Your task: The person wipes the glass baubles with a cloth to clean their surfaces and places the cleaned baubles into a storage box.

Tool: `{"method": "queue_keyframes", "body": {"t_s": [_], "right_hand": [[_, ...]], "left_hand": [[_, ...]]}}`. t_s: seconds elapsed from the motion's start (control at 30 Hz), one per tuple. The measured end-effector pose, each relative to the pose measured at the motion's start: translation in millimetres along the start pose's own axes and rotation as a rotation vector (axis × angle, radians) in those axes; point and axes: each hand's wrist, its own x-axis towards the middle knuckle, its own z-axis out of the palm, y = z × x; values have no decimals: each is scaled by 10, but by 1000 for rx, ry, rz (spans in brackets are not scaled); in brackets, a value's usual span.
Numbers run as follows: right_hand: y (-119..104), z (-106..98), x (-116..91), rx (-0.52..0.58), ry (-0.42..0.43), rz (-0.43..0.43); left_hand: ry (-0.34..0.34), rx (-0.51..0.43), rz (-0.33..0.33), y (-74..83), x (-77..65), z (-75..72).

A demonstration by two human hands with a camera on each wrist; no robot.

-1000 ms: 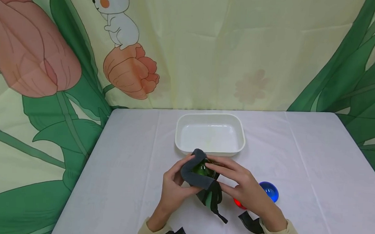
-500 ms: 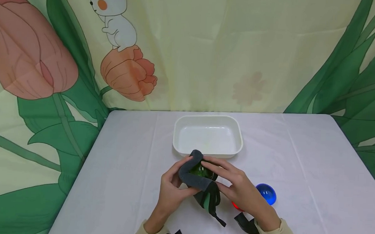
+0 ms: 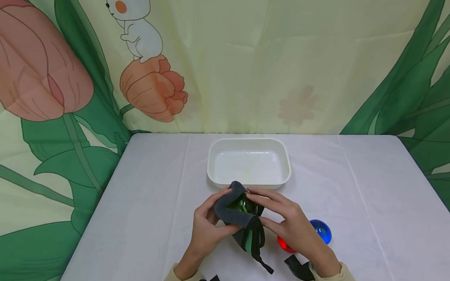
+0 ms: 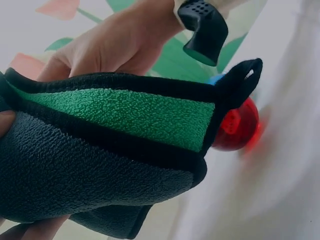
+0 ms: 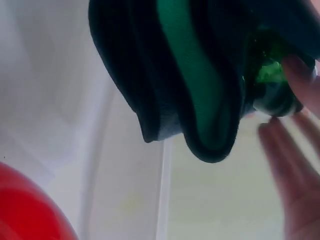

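A dark grey towel (image 3: 231, 213) with black edging and a bright green underside is folded around a small green see-through bowl (image 3: 244, 204). My left hand (image 3: 206, 226) grips the folded towel from the left, thumb near me and fingers on the far side. On the other side, my right hand (image 3: 291, 219) pinches the green bowl at its rim; the right wrist view shows its fingers (image 5: 280, 165) against the shiny bowl. The towel's free corner with a hanging loop (image 4: 245, 82) dangles toward me. Much of the bowl is hidden by towel and fingers.
A white rectangular tray (image 3: 211, 167) stands just beyond my hands. Right of the towel, partly behind my right hand, are a red see-through bowl (image 3: 285, 244) and a blue one (image 3: 321, 231). A white cloth covers the table (image 3: 152, 204); a printed curtain (image 3: 231, 66) hangs behind.
My right hand has shifted slightly at the bowl, and more of the green bowl and the red bowl shows than half a second ago. The left hand keeps its grip on the towel.
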Motion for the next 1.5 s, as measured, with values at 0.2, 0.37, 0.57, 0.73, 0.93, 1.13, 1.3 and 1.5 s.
{"method": "queue_keyframes", "body": {"t_s": [0.2,0.37,0.57,0.73,0.93,1.13,1.3,1.5], "right_hand": [[22,-26,15,12,60,-116],[11,-52,22,98,79,-10],[19,-53,-5,202,43,194],[32,-62,-30,147,-18,186],[36,-55,-58,72,-37,58],[31,-13,-56,54,-17,24],[11,34,-47,109,16,87],[1,66,-46,220,57,238]], "left_hand": [[-9,-32,22,11,31,17],[-23,-31,19,14,33,57],[-21,-15,3,12,5,72],[-2,-1,-13,-6,-21,62],[1,4,-16,-11,-35,50],[10,10,-26,3,-50,43],[18,31,-36,11,-59,37],[20,37,-29,1,-59,44]]}}
